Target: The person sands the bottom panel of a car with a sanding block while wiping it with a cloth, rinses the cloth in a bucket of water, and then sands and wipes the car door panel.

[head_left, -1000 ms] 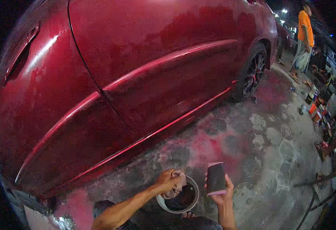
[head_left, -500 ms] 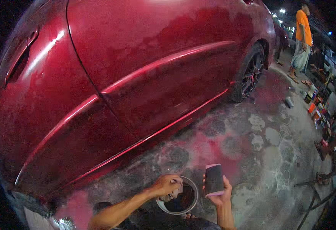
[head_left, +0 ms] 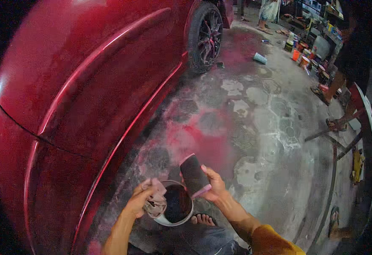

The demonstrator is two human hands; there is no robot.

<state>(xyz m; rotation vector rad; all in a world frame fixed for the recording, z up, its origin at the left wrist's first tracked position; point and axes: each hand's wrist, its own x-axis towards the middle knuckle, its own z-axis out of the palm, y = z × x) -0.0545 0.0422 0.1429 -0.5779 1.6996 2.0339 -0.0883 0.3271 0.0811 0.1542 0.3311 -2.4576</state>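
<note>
My left hand (head_left: 138,199) is closed around a crumpled, greyish-pink rag (head_left: 156,205) at the left rim of a bucket. The round, pale-rimmed bucket (head_left: 168,222) has a dark inside and stands between my feet and the red car (head_left: 105,80). In my right hand (head_left: 215,185) is a sanding block (head_left: 194,175) with a dark, flat face and a pink edge, tilted over the bucket's right side. My fingers wrap its sides, and the palm lies behind its lower end. Part of the bucket's rim is hidden by the rag and the block.
Pink-red stains mark the grey floor (head_left: 258,140). The car's wheel (head_left: 205,38) is ahead, with a pale cylindrical can (head_left: 260,58) lying beyond it. Several paint tins (head_left: 305,59) line the far right. A metal frame (head_left: 334,170) and another person's legs (head_left: 336,87) are at right.
The view has swung right, so the car sits further left. My left hand has shifted to the bucket's left rim, and the rag shows more plainly. The sanding block now leans left over the bucket.
</note>
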